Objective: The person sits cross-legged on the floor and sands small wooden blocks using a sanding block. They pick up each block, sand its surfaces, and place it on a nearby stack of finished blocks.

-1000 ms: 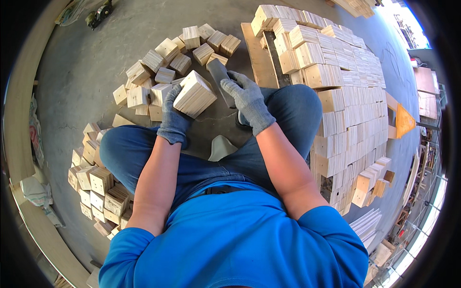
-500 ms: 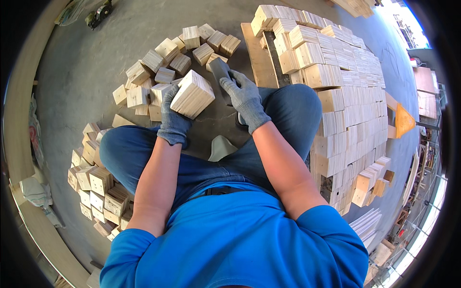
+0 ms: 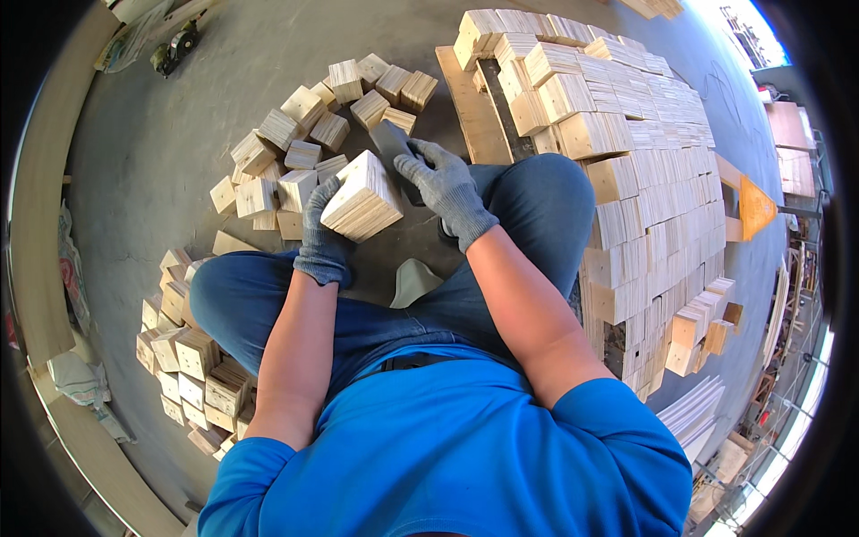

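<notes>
The left hand (image 3: 322, 234), in a grey knit glove, grips a laminated wooden block (image 3: 362, 197) from its left side, fingers curled around the near left edge, and holds it tilted in the air above the person's knees. The right hand (image 3: 447, 190), gloved the same way, is wrapped around a dark flat tool (image 3: 392, 143) just right of the block; the tool's far end sticks out beyond the fingers, and whether it touches the block cannot be told. Both forearms come up from the lower edge, over blue jeans and a blue shirt.

Just beyond the hands, a loose heap of wooden blocks (image 3: 309, 134) lies on the grey concrete floor (image 3: 152, 161), curving from far centre toward the left. A second cluster of blocks (image 3: 192, 358) sits near the left thigh. To the right, a large neat stack of blocks (image 3: 626, 152) stands in rows, reaching from far to near. A long flat board (image 3: 470, 112) lies along its left edge. An orange triangular object (image 3: 754, 206) shows at the far right.
</notes>
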A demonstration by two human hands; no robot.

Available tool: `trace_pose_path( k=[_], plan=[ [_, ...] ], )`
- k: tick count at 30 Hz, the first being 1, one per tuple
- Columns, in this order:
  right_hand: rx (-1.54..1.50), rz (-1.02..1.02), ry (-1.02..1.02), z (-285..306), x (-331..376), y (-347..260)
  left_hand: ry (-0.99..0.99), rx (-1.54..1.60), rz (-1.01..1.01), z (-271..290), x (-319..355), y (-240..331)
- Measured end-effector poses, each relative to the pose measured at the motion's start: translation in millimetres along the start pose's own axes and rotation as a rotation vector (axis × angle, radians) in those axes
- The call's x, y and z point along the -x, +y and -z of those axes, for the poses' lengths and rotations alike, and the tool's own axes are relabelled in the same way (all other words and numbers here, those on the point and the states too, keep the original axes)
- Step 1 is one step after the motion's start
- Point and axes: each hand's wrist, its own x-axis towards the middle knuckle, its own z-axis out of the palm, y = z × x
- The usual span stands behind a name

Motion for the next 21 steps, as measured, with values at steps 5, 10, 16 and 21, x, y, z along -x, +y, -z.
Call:
trace_pose_path(
  k=[5,10,16,21],
  plan=[
    [0.024,0.133,-0.123,0.2,29.8,-21.3,-0.029,0.024,0.000,12.8,-8.9,7.9],
    [0.094,0.163,-0.050,0.7,17.5,-18.7,-0.035,-0.059,-0.006,3.4,-1.7,2.6],
    [0.034,-0.010,-0.020,1.9,-5.5,-14.5,-0.098,-0.051,-0.009,22.7,-5.6,-6.0],
    [0.040,0.122,-0.081,2.3,25.7,-22.1,-0.158,0.097,0.012,25.0,-11.5,1.2]
  ],
)
